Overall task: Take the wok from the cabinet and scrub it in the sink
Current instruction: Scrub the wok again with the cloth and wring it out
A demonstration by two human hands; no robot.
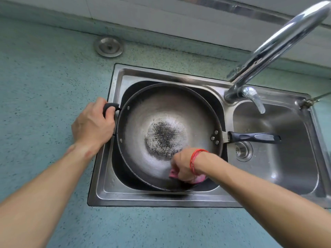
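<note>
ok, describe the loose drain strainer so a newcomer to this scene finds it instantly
Start at the steel double sink set in the blue-green speckled counter. Look on the counter behind the sink's left basin, near the wall: a round metal strainer lies there. Unlike the fitted drain in the right basin, it sits loose outside the sink.

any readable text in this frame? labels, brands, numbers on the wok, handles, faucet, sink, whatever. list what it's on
None readable.
wok: no stamp or marking shows; the dark patch in its middle is speckling, not text.
long handle: grey inset, no lettering can be made out.
faucet: bare chrome with reflections only.
sink: plain steel rim, no brand seen.
pink cloth in the right hand: no tag visible.
</note>
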